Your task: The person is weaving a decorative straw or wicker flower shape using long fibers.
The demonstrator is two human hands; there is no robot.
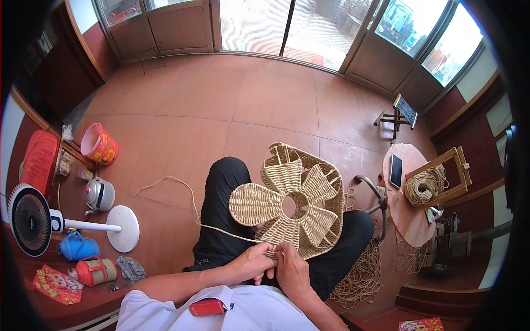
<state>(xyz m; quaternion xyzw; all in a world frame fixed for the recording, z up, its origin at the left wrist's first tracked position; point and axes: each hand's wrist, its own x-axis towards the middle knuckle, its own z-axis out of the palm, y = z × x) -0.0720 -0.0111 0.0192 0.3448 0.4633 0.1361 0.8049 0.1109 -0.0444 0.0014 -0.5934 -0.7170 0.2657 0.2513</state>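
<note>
A tan woven basket (313, 218) with a flower-like pattern of broad petals around a round hole rests across my lap. At its near edge my left hand (255, 262) is closed, fingertips pinching the weave. Close beside it, almost touching, my right hand (292, 271) also pinches that edge with thumb and forefinger. A long strand of cord (197, 212) runs from the fingertips over my left thigh to the floor on the left. Just what lies between the fingertips is partly hidden by the fingers.
At right, a slab-topped table (407, 220) holds a phone (396, 171), a cord coil (424, 186) and a wooden frame (464, 172); loose cord (361, 276) lies below. A folding stool (398, 117) stands beyond. Leftward are a fan (33, 220), kettle (100, 194), red bucket (100, 144) and flasks (78, 246).
</note>
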